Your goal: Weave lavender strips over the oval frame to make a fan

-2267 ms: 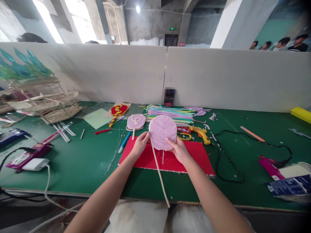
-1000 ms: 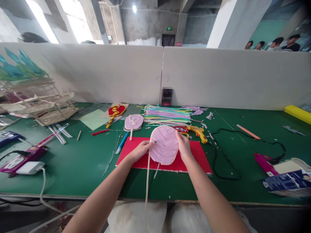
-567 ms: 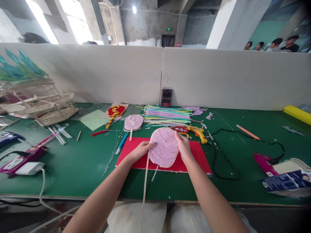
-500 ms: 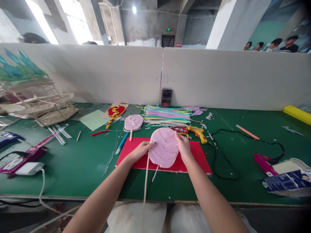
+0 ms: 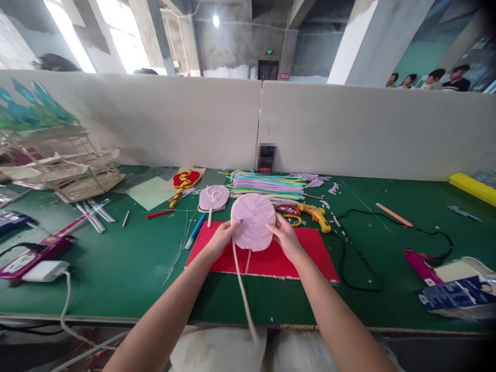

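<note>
I hold a pink woven leaf-shaped fan point(image 5: 252, 221) upright above a red sheet point(image 5: 306, 258) on the green table point(image 5: 124, 258). My left hand point(image 5: 220, 238) pinches its left edge. My right hand point(image 5: 284, 236) grips its lower right edge. A long cream cord point(image 5: 243, 292) hangs from the fan's bottom toward the table's front edge. A short clear stem sticks out below the fan.
A smaller pink fan point(image 5: 213, 199), a red ornament point(image 5: 185, 179), a bundle of coloured strips point(image 5: 269, 184), a yellow glue gun point(image 5: 318, 215) with a black cable point(image 5: 356, 268) and a blue pen point(image 5: 196, 231) lie behind. A wooden model point(image 5: 65, 165) stands far left. A white partition point(image 5: 349, 129) backs the table.
The fan has been lifted from lying tilted on the red sheet to stand upright. My right hand slid from its upper right edge to the lower right. The cord swung right.
</note>
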The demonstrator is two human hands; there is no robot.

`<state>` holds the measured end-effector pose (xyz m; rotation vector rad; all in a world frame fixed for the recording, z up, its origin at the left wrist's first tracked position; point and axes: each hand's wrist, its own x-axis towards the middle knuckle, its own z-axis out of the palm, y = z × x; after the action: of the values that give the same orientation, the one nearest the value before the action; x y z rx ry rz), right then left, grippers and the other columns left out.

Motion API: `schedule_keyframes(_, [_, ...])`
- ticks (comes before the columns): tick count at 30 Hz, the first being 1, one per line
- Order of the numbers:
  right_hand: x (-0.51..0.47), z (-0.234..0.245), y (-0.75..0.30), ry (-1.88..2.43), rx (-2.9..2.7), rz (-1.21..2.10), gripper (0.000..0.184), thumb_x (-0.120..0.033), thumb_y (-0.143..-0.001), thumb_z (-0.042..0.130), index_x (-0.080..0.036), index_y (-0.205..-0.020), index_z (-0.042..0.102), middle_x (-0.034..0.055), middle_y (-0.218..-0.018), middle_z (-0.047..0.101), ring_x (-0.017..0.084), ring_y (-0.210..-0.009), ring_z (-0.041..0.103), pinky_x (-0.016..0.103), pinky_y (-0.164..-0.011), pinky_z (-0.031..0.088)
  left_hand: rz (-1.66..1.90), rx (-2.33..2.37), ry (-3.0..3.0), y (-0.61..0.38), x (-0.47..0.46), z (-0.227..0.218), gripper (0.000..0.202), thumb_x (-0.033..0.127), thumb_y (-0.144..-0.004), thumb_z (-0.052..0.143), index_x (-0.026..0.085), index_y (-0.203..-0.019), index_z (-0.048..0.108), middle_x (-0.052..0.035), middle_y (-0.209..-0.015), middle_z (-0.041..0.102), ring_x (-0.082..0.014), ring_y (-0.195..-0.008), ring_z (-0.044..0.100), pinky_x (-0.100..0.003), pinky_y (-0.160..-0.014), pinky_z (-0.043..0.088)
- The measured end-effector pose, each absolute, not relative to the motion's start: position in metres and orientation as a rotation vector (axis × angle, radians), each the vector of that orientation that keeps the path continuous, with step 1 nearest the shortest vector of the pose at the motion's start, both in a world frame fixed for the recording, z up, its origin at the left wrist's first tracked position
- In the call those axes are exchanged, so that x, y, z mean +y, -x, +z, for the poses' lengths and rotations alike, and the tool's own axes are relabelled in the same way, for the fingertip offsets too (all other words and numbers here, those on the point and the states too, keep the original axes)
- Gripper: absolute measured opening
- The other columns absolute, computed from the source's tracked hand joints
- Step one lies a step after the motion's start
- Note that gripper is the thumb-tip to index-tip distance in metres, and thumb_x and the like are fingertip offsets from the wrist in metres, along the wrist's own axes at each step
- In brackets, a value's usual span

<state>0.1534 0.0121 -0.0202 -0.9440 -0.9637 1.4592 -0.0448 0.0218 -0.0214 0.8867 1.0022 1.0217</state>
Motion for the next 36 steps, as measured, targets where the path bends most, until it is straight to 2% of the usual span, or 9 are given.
schedule_keyframes(3, [0.008, -0.017, -0.152, 0.889, -0.951, 1.536, 0.046, -0.031, -0.065, 0.075, -0.024, -0.110, 0.065, 0.0023, -0.106, 0.070, 0.022, -0.096, 0.065, 0.029, -0.076, 0.052, 1.037, 0.964, -0.788, 0.044, 0.021, -0.020, 0.027, 0.028, -0.080, 0.063, 0.008, -0.098, 0.066, -0.0141, -0.097, 0.072, -0.0244, -0.087, 0.069, -0.033, -0.080, 0.056])
schedule_keyframes(6, [0.009, -0.018, -0.152, 0.857, -0.890, 1.575, 0.038, -0.038, -0.071, 0.071, -0.023, -0.106, 0.066, 0.0011, -0.098, 0.072, 0.018, -0.086, 0.066, 0.025, -0.067, 0.053, 1.082, 0.941, -0.710, 0.045, 0.022, -0.020, 0.024, 0.021, -0.078, 0.063, 0.007, -0.097, 0.066, -0.0158, -0.097, 0.072, -0.0247, -0.087, 0.069, -0.032, -0.079, 0.057])
schedule_keyframes(11, [0.015, -0.022, -0.151, 0.855, -0.791, 1.644, 0.032, -0.041, -0.074, 0.070, -0.022, -0.099, 0.065, 0.0006, -0.075, 0.072, 0.017, -0.065, 0.067, 0.026, -0.055, 0.053, 1.275, 0.942, -0.636, 0.048, 0.028, -0.019, 0.027, 0.015, -0.078, 0.058, 0.011, -0.104, 0.062, -0.0109, -0.100, 0.071, -0.0195, -0.087, 0.069, -0.026, -0.076, 0.058])
schedule_keyframes(17, [0.019, -0.022, -0.160, 0.856, -0.720, 1.715, 0.031, -0.043, -0.086, 0.056, -0.021, -0.107, 0.063, 0.0042, -0.089, 0.073, 0.017, -0.078, 0.071, 0.027, -0.065, 0.056, 1.369, 0.965, -0.685, 0.047, 0.025, -0.011, 0.033, 0.013, -0.074, 0.062, 0.016, -0.107, 0.060, -0.0064, -0.102, 0.070, -0.0166, -0.085, 0.068, -0.021, -0.071, 0.056])
schedule_keyframes(22, [0.024, -0.027, -0.171, 0.894, -0.695, 1.663, 0.033, -0.046, -0.087, 0.051, -0.021, -0.106, 0.064, 0.0048, -0.090, 0.073, 0.017, -0.078, 0.071, 0.028, -0.066, 0.057, 1.335, 1.098, -0.809, 0.051, 0.025, -0.014, 0.030, 0.040, -0.083, 0.056, 0.017, -0.102, 0.060, -0.0075, -0.094, 0.070, -0.0201, -0.084, 0.067, -0.027, -0.067, 0.056])
schedule_keyframes(25, [0.028, -0.034, -0.174, 0.950, -0.707, 1.590, 0.033, -0.046, -0.085, 0.053, -0.021, -0.104, 0.065, 0.0048, -0.087, 0.074, 0.017, -0.073, 0.070, 0.027, -0.061, 0.056, 1.333, 1.275, -0.936, 0.055, 0.027, -0.018, 0.038, 0.052, -0.078, 0.056, 0.015, -0.089, 0.063, -0.0072, -0.083, 0.069, -0.0240, -0.087, 0.065, -0.027, -0.068, 0.053])
schedule_keyframes(28, [0.029, -0.039, -0.174, 1.025, -0.740, 1.493, 0.035, -0.048, -0.083, 0.054, -0.021, -0.102, 0.065, 0.0067, -0.085, 0.074, 0.019, -0.070, 0.070, 0.029, -0.056, 0.054, 1.344, 1.409, -1.048, 0.058, 0.029, -0.020, 0.039, 0.048, -0.072, 0.061, 0.013, -0.089, 0.062, -0.0058, -0.078, 0.067, -0.0236, -0.083, 0.063, -0.026, -0.066, 0.050])
schedule_keyframes(33, [0.027, -0.039, -0.171, 1.153, -0.863, 1.253, 0.046, -0.056, -0.080, 0.053, -0.020, -0.109, 0.060, 0.0080, -0.085, 0.073, 0.022, -0.071, 0.069, 0.034, -0.059, 0.054, 1.299, 1.560, -1.247, 0.058, 0.028, -0.020, 0.045, 0.035, -0.079, 0.050, 0.016, -0.120, 0.049, -0.0009, -0.076, 0.063, -0.0152, -0.066, 0.061, -0.023, -0.059, 0.046])
schedule_keyframes(36, [0.025, -0.040, -0.173, 1.238, -0.982, 1.070, 0.046, -0.057, -0.081, 0.049, -0.023, -0.110, 0.059, 0.0065, -0.090, 0.072, 0.023, -0.077, 0.068, 0.037, -0.065, 0.054, 1.197, 1.714, -1.388, 0.059, 0.025, -0.019, 0.033, 0.035, -0.082, 0.048, 0.019, -0.111, 0.053, -0.0001, -0.070, 0.060, -0.0164, -0.062, 0.059, -0.024, -0.057, 0.043])
